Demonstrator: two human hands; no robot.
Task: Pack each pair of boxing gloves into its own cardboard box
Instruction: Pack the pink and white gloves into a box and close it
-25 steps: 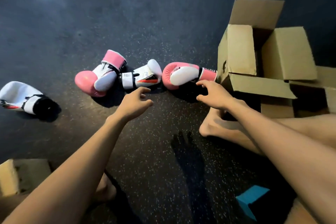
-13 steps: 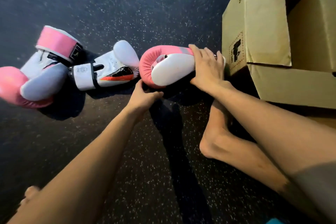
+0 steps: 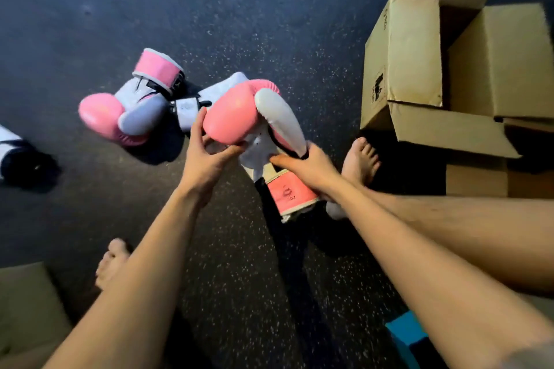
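Both hands hold a pink boxing glove (image 3: 236, 114)
The left hand (image 3: 204, 159) grips its padded end, the right hand (image 3: 305, 168) its wrist; the matching glove (image 3: 120, 111) lies just beyond.

Your right hand (image 3: 302, 166) has lifted the pink glove (image 3: 239, 117) off the floor, cuff now toward you; your left hand (image 3: 207, 156) has closed under its padded end.

A dark floor (image 3: 239, 9) flecked with pale specks fills the view. At the lower right edge lies a bright blue block (image 3: 407, 338) - partly hidden - and at the lower left, a dull olive pad (image 3: 27, 302).
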